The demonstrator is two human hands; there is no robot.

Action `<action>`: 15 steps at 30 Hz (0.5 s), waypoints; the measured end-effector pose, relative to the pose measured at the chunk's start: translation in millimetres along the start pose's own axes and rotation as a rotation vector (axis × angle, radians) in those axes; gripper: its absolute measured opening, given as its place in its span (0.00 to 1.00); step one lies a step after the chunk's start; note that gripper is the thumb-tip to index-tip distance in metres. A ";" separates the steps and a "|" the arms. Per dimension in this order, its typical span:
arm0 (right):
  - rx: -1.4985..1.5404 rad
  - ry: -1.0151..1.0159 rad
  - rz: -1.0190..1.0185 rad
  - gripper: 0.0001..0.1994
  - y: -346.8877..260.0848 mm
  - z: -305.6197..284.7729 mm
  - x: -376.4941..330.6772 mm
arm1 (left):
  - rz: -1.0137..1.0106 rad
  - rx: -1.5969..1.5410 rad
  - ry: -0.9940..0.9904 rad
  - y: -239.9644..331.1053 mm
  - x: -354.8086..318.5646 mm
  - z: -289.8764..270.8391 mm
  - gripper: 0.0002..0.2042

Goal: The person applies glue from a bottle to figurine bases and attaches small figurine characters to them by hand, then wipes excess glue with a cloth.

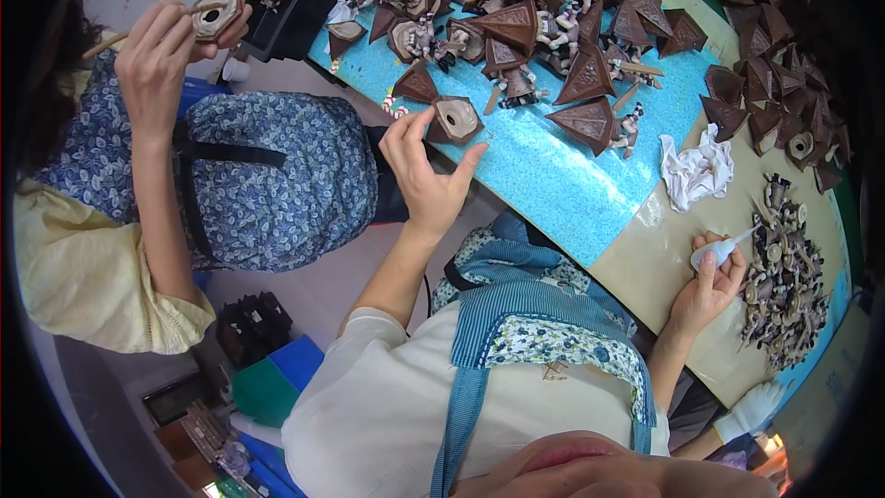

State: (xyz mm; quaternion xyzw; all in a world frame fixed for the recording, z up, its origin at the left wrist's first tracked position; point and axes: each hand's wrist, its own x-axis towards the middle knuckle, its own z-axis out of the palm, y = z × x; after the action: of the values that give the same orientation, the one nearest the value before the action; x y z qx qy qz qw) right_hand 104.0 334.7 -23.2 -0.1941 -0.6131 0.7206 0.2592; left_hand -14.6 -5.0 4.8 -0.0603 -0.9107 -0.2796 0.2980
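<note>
My left hand reaches to the near edge of the blue table mat. Its fingertips and thumb pinch a brown house-shaped piece with a round hole in its pale face. A small brown triangular piece lies just beyond it. My right hand rests on the tan board and grips a small white squeeze bottle, whose tip points at a heap of small grey-brown figure parts.
Several brown roof-like pieces and small figures crowd the mat's far side, and more brown pieces are piled at the right. A crumpled white cloth lies between them. At the left, a co-worker's hand holds a similar brown piece.
</note>
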 end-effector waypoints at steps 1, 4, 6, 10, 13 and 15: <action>-0.004 0.003 -0.003 0.18 -0.1 -1.4 0.4 | 0.002 -0.002 -0.004 3.4 0.6 -2.8 0.32; 0.011 0.014 -0.010 0.18 -2.5 -1.8 0.4 | 0.162 0.155 -0.045 14.4 7.4 -7.8 0.23; 0.026 0.024 -0.014 0.17 -3.8 -1.2 1.7 | 0.176 0.188 -0.080 17.1 14.4 -8.4 0.23; 0.111 0.050 0.024 0.16 -9.9 6.4 1.9 | 0.169 0.111 -0.065 44.9 28.3 -10.4 0.24; 0.182 0.020 0.072 0.16 -16.7 9.6 1.8 | 0.218 -0.078 -0.098 87.6 44.0 -3.6 0.23; 0.202 0.012 0.090 0.16 -18.1 9.1 1.7 | 0.290 -0.242 -0.272 125.8 61.8 11.6 0.22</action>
State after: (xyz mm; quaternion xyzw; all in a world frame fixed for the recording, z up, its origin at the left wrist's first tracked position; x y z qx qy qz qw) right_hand 99.7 330.6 -3.8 -0.1985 -0.5264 0.7885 0.2486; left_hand -36.1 103.0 92.3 -0.2630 -0.8842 -0.3303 0.2000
